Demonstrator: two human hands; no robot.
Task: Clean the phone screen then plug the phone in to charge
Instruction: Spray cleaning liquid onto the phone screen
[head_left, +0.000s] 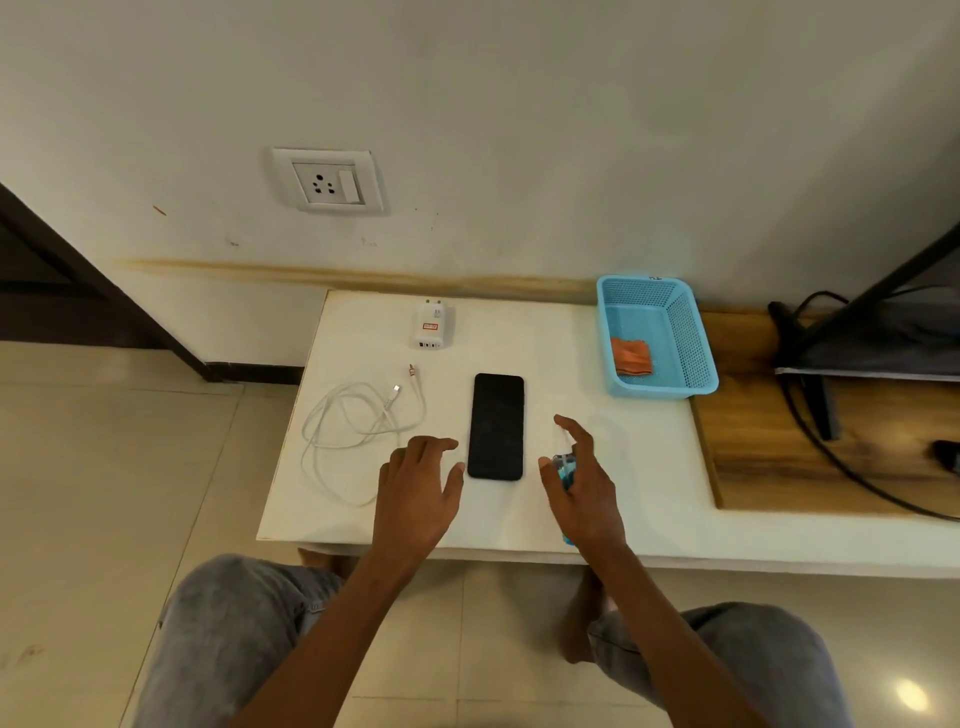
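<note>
So the phone (496, 426) lies screen-up, dark, mid-way on our white table (639, 467). Our left hand (415, 488) hovers just beside its lower left corner, fingers spread, gripping nothing. Our right hand (582, 478) wraps a small spray bottle (565, 467), mostly hidden and blurry, only blue bits showing. White cable (353, 431) loops at left, charger (434, 325) behind, orange cloth (631, 356) in the blue basket (696, 338).
</note>
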